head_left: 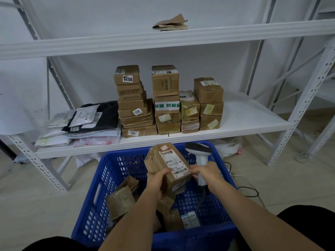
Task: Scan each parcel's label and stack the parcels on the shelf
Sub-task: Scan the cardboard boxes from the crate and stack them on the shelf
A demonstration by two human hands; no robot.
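Observation:
My left hand (pixel 157 180) grips a brown cardboard parcel (pixel 167 164) above the blue basket (pixel 101 178), its white barcode label facing up. My right hand (pixel 206 173) holds the white handheld scanner (pixel 201 156) by its handle, just right of the parcel, with fingertips touching the parcel's edge. Several more brown parcels (pixel 121 200) lie in the basket. On the middle shelf (pixel 244 120) stand stacks of cardboard boxes (pixel 166 100), with flat mailer bags (pixel 81 124) piled to their left.
The white metal rack has a top shelf holding folded brown paper (pixel 172 23). Bags (pixel 228 147) lie on the floor under the shelf. A black cable (pixel 248 189) trails on the floor to the right of the basket. The shelf's right part is bare.

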